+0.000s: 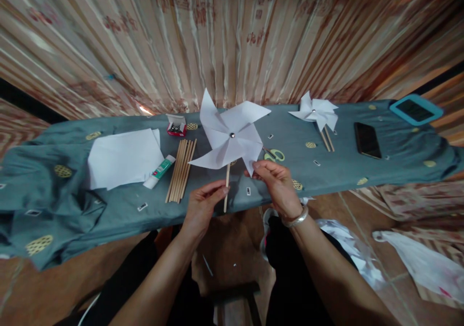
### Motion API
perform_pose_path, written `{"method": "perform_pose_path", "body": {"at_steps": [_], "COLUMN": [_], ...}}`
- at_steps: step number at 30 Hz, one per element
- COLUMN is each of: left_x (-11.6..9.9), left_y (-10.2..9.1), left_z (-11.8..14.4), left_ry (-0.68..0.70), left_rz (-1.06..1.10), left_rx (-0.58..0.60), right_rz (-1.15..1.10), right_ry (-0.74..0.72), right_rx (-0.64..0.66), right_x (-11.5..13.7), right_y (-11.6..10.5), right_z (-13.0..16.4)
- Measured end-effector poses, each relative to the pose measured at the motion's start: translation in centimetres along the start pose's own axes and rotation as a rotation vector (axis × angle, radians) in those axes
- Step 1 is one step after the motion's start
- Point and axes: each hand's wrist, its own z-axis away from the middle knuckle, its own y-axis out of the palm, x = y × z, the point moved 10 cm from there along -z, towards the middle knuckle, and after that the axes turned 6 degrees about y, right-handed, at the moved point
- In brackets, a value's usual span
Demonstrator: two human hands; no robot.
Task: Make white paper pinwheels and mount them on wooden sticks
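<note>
A white paper pinwheel (237, 123) with a silver pin at its centre faces me over the table. My left hand (203, 201) pinches its wooden stick (227, 183) between thumb and fingers. At the lower right blade, my right hand (275, 181) grips the paper tip between thumb and forefinger. Green-handled scissors (274, 155) lie just behind that hand, their blades partly hidden by the pinwheel. Left of the pinwheel rests a row of wooden sticks (181, 171), with a glue stick (159, 171) beside it.
White paper sheets (123, 156) and a small red box of pins (177, 126) occupy the table's left part. Finished pinwheels (319, 111), a dark phone (368, 140) and a blue-framed tablet (416, 109) lie to the right. Plastic bags (424, 258) are on the floor.
</note>
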Motion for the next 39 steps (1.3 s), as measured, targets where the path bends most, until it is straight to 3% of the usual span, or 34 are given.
{"method": "perform_pose_path", "body": {"at_steps": [39], "left_x": [-0.5], "left_y": [0.7], "left_z": [0.1], "left_ry": [0.045], "left_rz": [-0.05], "left_rx": [0.058], "right_rz": [0.106], "right_ry": [-0.033], "right_rx": [0.233], "right_x": [0.4], "right_y": [4.3], "right_z": [1.9]}}
